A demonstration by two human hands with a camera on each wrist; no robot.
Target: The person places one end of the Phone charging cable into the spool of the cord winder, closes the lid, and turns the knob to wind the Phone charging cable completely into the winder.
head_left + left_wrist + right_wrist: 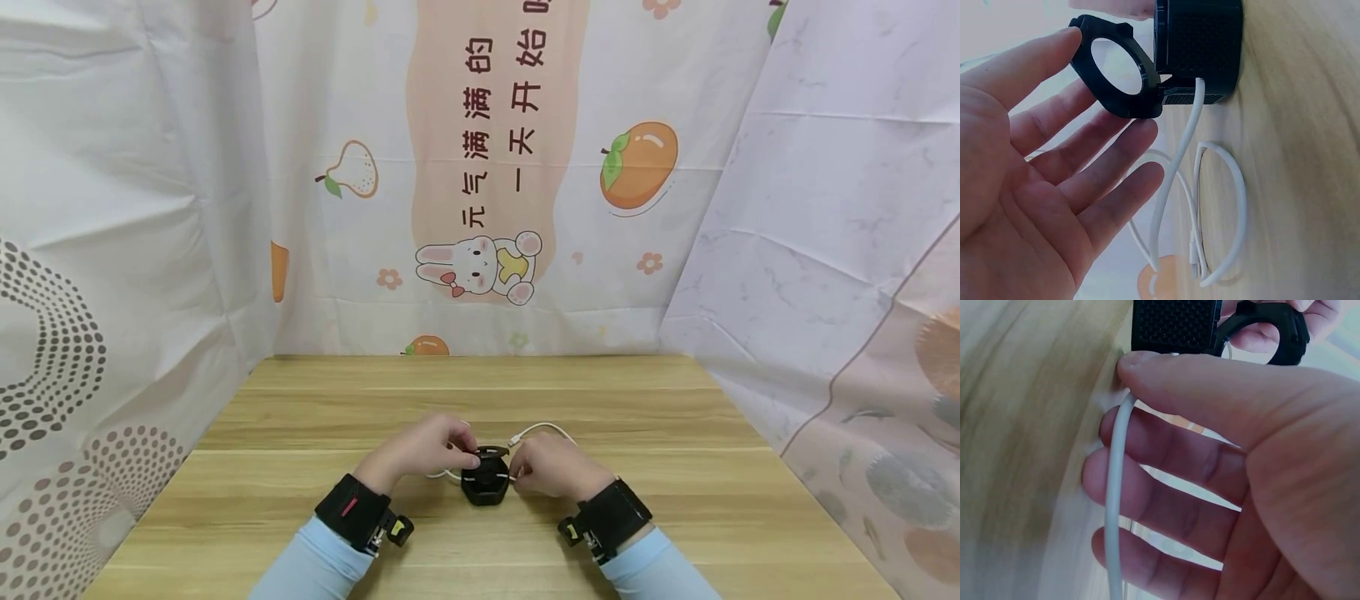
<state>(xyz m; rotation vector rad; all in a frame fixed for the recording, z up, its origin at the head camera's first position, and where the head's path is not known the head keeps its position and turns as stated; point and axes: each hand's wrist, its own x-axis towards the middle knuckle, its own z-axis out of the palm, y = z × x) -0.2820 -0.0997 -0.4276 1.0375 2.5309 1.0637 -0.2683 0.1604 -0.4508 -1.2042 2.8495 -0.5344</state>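
A small black hexagonal case (484,494) stands on the table between both hands, its ring-shaped hinged lid (1102,28) swung up. A white cable (1114,481) runs across the case and comes out on both sides. My left hand (435,448) pinches the rim of the lid, thumb on one face and fingers behind it; the other fingers spread loosely. On the other side, my right hand (553,467) pinches the cable close to the case wall between thumb and index finger. The cable lies across its remaining fingers.
Behind the right hand, a metal-tipped cable plug (514,440) lies on the wooden table (480,387), with a loop of white cable curving from it. A printed curtain (480,325) hangs at the table's back edge, and more cloth hangs at both sides.
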